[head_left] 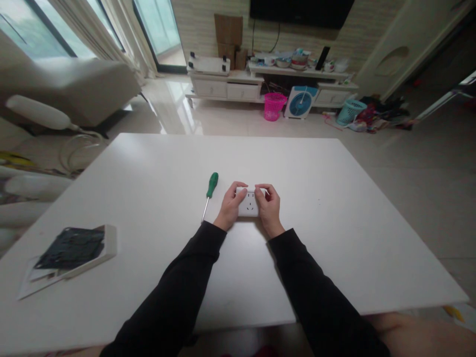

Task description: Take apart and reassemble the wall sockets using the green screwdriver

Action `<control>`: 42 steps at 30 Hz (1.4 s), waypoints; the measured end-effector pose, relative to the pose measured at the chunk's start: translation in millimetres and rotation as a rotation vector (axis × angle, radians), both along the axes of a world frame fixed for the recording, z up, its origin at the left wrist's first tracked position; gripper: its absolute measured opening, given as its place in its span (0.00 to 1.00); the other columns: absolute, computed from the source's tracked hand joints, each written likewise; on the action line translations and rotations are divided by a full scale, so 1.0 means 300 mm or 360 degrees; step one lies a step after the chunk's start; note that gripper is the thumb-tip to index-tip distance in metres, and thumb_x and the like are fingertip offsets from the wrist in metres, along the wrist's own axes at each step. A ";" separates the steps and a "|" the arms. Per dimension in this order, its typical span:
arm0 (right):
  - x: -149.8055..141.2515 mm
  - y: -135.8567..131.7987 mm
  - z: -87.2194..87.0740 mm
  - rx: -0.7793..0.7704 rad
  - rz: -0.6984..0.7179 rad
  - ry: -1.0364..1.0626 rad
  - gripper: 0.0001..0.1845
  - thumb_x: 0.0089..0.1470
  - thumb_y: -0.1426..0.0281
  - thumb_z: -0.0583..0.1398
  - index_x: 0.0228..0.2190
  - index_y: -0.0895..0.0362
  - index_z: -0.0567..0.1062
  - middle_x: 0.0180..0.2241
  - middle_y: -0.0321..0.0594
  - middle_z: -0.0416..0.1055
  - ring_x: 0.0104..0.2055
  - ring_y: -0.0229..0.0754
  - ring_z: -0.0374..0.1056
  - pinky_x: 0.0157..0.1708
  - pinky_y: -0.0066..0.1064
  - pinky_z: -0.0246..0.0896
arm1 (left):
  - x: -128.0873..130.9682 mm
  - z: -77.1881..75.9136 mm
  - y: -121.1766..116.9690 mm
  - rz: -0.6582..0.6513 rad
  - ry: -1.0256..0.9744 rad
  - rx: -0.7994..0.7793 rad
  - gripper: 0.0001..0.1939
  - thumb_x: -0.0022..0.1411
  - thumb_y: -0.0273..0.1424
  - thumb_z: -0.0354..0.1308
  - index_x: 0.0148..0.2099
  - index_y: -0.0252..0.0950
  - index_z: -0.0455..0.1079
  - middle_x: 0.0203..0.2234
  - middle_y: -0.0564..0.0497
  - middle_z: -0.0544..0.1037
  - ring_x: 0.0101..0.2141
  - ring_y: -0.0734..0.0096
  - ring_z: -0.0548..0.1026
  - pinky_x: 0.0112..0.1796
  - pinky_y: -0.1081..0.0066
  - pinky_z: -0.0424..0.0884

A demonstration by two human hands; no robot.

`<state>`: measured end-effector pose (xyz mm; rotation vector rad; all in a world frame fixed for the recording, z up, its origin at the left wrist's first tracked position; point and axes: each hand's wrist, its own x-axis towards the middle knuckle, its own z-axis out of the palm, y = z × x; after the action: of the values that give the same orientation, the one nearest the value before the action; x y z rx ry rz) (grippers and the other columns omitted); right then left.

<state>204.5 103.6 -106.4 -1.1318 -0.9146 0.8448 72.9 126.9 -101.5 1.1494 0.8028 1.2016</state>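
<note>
Writing: showing as a faint mark on the lower frame of the television [301, 11], staying too blurred for reading.
Socket panel [248, 204]: lying face up between both hands at the table's middle, showing two upright slots above a three-slot group.
Left hand [231, 206]: clamping on the panel's left side, pressing with the thumb on the face, curling fingers around the far edge.
Right hand [269, 208]: clamping on the right side, placing the thumb near the upper right corner, bending fingers beyond the edge.
Screwdriver [212, 185]: lying left of the left hand, pointing its green handle away and its shaft toward the left black sleeve [178, 277].
Table [316, 258]: spreading smooth and white under everything, reflecting soft light.
Open box [110, 243]: resting at the table's left, holding dark flat pieces [72, 248], partly overlapping a white sheet [28, 290].
Room: showing a white cabinet [211, 88] below the television, with a pink basket [274, 105], a blue-and-white fan [300, 103] and a teal basket [350, 112] standing on glossy floor tiles [171, 106]; curtains [89, 29] hanging beside windows at the left, near a grey sofa [74, 89].
</note>
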 end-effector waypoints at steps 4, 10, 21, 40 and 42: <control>-0.005 -0.003 0.000 0.0033 -0.0005 -0.0016 0.16 0.54 0.54 0.69 0.35 0.53 0.79 0.34 0.36 0.75 0.33 0.40 0.65 0.32 0.32 0.63 | -0.003 0.001 0.000 0.0014 -0.0051 -0.0009 0.22 0.59 0.48 0.67 0.44 0.38 0.68 0.24 0.59 0.69 0.22 0.75 0.69 0.24 0.75 0.66; -0.001 -0.003 0.001 0.0056 0.0041 0.0001 0.15 0.56 0.56 0.69 0.38 0.54 0.82 0.34 0.38 0.77 0.35 0.42 0.68 0.35 0.34 0.65 | -0.007 -0.013 0.000 0.0035 -0.0024 0.0037 0.22 0.60 0.49 0.68 0.44 0.38 0.69 0.24 0.58 0.72 0.23 0.74 0.71 0.24 0.75 0.67; -0.006 -0.002 0.002 0.0081 0.0253 0.0476 0.26 0.48 0.56 0.75 0.47 0.51 0.79 0.40 0.38 0.82 0.36 0.41 0.77 0.36 0.33 0.72 | -0.018 -0.028 -0.007 0.0203 0.0106 0.0512 0.20 0.66 0.47 0.65 0.50 0.38 0.73 0.44 0.46 0.82 0.40 0.63 0.81 0.40 0.66 0.76; 0.002 0.000 0.015 0.0102 0.0355 0.0384 0.25 0.48 0.52 0.74 0.43 0.49 0.77 0.43 0.41 0.82 0.41 0.46 0.77 0.43 0.40 0.73 | -0.024 -0.024 -0.014 0.0235 0.0179 0.0576 0.18 0.67 0.47 0.63 0.48 0.38 0.75 0.45 0.45 0.83 0.43 0.59 0.80 0.44 0.62 0.75; 0.000 -0.002 0.014 0.0088 0.0339 0.0369 0.25 0.49 0.52 0.73 0.44 0.49 0.77 0.44 0.41 0.82 0.42 0.46 0.77 0.44 0.40 0.73 | -0.023 -0.023 -0.013 0.0248 0.0167 0.0531 0.19 0.66 0.49 0.64 0.48 0.39 0.75 0.44 0.45 0.82 0.43 0.60 0.80 0.43 0.62 0.75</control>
<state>204.6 103.1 -102.0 -0.8771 -0.8684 1.0939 66.1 122.9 -108.5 1.4521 0.8013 1.4525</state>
